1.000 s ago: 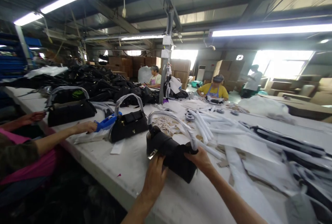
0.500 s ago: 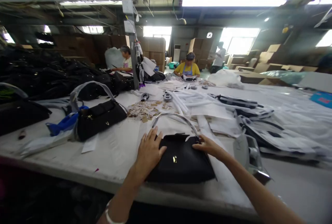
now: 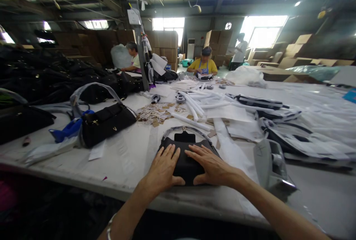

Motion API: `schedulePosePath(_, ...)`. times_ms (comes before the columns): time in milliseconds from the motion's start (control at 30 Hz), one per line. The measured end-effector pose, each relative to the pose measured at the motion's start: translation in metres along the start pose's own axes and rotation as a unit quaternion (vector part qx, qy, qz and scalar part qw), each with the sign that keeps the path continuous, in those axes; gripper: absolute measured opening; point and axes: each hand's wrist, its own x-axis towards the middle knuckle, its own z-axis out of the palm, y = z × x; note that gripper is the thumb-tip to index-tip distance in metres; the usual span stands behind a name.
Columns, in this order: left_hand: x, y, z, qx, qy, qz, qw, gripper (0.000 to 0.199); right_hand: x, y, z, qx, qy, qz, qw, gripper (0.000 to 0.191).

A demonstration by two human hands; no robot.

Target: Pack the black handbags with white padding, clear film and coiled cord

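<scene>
A black handbag point(image 3: 185, 160) lies on the white table in front of me, its wrapped handle arching at the far side. Its small closure tab point(image 3: 184, 137) with a metal fitting points away from me. My left hand point(image 3: 164, 167) rests flat on the bag's left part, fingers spread. On the right part lies my right hand point(image 3: 210, 164), also open with fingers apart. Both thumbs point inward near the bag's close edge. My palms hide much of the bag's surface.
A second black handbag point(image 3: 109, 123) stands at left beside a blue strip point(image 3: 66, 130). Paper tags point(image 3: 155, 114) and white rolls point(image 3: 191, 106) lie beyond. A tape dispenser point(image 3: 274, 169) stands at right, near wrapped bag pieces point(image 3: 300, 140). Co-workers sit and stand farther back.
The gold clasp on the bag's front no longer shows; the tab now lies flipped toward the far side. My right hand has moved from the handle's base onto the bag, and both hands lie flat.
</scene>
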Motion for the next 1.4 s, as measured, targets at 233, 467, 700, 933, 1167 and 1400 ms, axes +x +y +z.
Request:
schedulePosePath(233,0.012,0.008,0.03,0.063,0.015,-0.019,0.998,0.096,0.01,-0.003,0.03,-0.02,-0.008,0.036,0.999,0.09)
schedulePosePath(467,-0.004,0.013,0.105,0.149,0.162,-0.023,0.975,0.06,0.015,-0.005,0.062,-0.102,0.016,0.031,0.994,0.071)
schedulePosePath(700,-0.009,0.0,0.115,0.184,0.221,0.01,0.958,0.08,-0.002,0.02,0.025,-0.14,-0.012,-0.06,0.988,0.087)
schedulePosePath(933,-0.008,-0.006,0.104,0.194,0.224,0.079,0.952,0.082,-0.016,0.042,0.103,-0.188,0.197,-0.085,0.959,0.07)
schedulePosePath(1167,-0.001,-0.009,0.132,0.236,0.292,0.13,0.918,0.071,-0.015,0.024,0.058,-0.005,0.077,-0.033,0.996,0.064)
schedulePosePath(1400,0.005,-0.023,0.148,0.275,0.363,0.137,0.88,0.046,0.02,0.019,0.041,0.003,0.131,-0.021,0.991,0.059)
